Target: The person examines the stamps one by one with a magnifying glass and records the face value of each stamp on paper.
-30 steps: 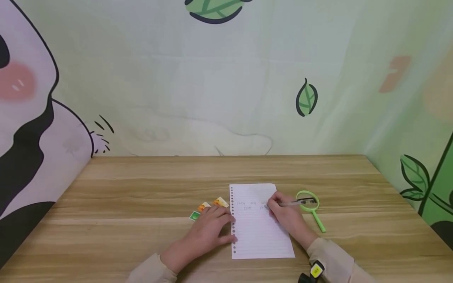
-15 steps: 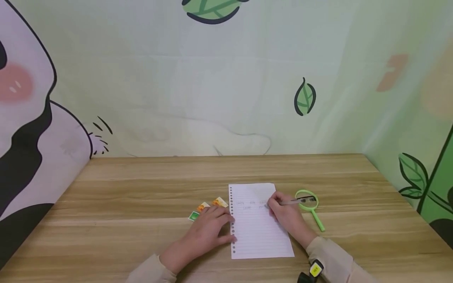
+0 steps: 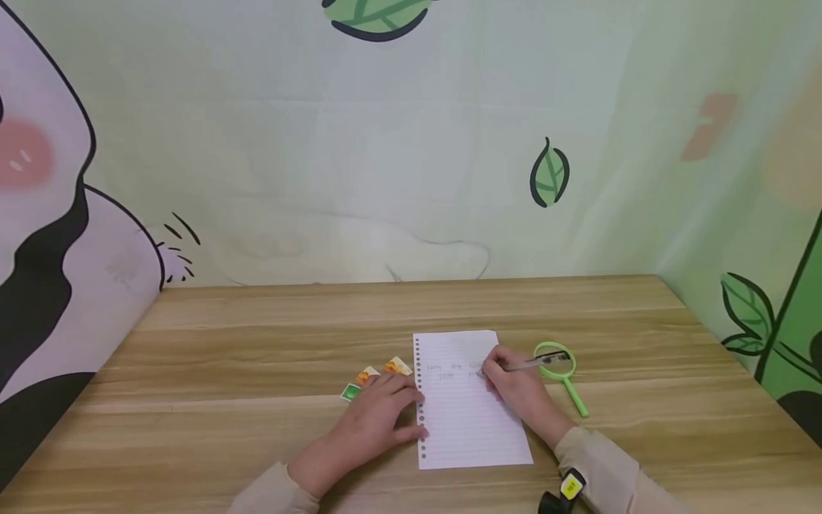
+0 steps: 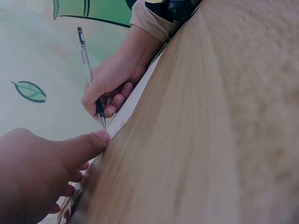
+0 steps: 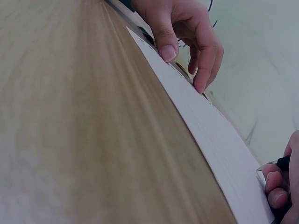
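Observation:
A lined sheet of paper with punched holes down its left edge lies on the table. Two short rows of handwriting show near its upper part. My right hand pinches a clear pen with a dark grip, its tip at the paper by the second row. My left hand rests at the sheet's left edge, thumb and fingertips touching the punched margin, as the right wrist view also shows.
Small orange cards and a green one lie beyond my left hand, partly covered by it. A green magnifying glass lies right of the paper, its lens under the pen's far end. A printed backdrop stands behind the table.
My right hand stays near the second row with small pen movements. The left hand has not moved on the sheet. The whole head view has shifted slightly.

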Demonstrator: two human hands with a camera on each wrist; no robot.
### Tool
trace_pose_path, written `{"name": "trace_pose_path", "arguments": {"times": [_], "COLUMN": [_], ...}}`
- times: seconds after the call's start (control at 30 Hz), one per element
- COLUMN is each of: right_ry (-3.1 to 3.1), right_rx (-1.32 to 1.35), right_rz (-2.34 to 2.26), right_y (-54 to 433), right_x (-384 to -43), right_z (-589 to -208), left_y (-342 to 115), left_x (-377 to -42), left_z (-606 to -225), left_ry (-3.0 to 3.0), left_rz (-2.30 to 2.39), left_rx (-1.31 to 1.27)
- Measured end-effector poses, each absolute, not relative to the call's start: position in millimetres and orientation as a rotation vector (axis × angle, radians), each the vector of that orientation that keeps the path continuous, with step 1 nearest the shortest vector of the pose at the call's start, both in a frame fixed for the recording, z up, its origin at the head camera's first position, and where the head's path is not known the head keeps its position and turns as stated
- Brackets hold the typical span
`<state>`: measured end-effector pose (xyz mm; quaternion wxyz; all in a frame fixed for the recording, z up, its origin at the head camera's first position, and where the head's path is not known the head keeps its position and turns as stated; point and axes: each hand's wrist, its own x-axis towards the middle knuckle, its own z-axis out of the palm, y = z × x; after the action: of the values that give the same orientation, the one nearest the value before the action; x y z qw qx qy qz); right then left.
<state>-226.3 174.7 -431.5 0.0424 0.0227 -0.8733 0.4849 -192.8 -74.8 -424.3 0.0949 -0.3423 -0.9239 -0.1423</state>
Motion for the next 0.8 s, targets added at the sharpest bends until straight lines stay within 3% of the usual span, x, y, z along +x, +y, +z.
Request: {"name": "trace_pose_path", "arguments": {"times": [0.8], "right_ry": [-2.655], "right_rx": [0.049], "right_rz": [1.514], "right_y": [173.7], "right_x": [-226.1], "right_z": [-431.5], "left_y": [-75.0], "left_x": [-191.1], "left_z": [-423.2], "left_ry": [-2.75], "left_rz": [-0.417], "left_rx": [-1.006]}}
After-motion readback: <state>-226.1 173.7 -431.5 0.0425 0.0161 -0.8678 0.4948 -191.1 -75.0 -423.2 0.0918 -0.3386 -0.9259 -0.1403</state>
